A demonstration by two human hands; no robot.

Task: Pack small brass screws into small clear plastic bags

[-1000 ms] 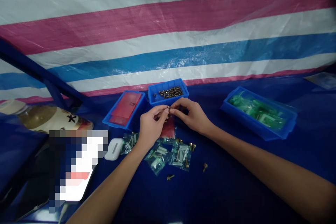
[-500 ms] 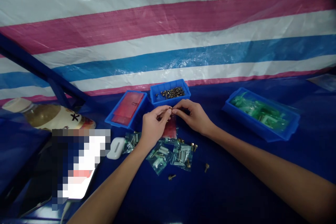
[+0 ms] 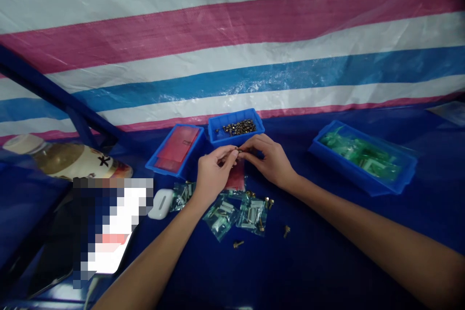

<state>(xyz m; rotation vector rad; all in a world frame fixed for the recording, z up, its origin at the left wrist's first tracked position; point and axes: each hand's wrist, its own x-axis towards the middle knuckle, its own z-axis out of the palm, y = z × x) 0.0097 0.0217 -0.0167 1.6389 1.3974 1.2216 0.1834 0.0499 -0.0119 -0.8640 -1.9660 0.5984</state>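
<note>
Left hand (image 3: pixel 213 174) and right hand (image 3: pixel 271 161) meet at the fingertips, both apparently pinching a small dark piece (image 3: pixel 239 150), just near of the far screw bin (image 3: pixel 227 119). Slight grip: a slip could drop it among the parts bags (image 3: pixel 252 215) and loose screws (image 3: pixel 286 230) nearer.

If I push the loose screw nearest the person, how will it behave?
The screw may roll in a curve, since one end looks wider. It is probably stiff and heavy for its size, given its metallic shine.
</note>
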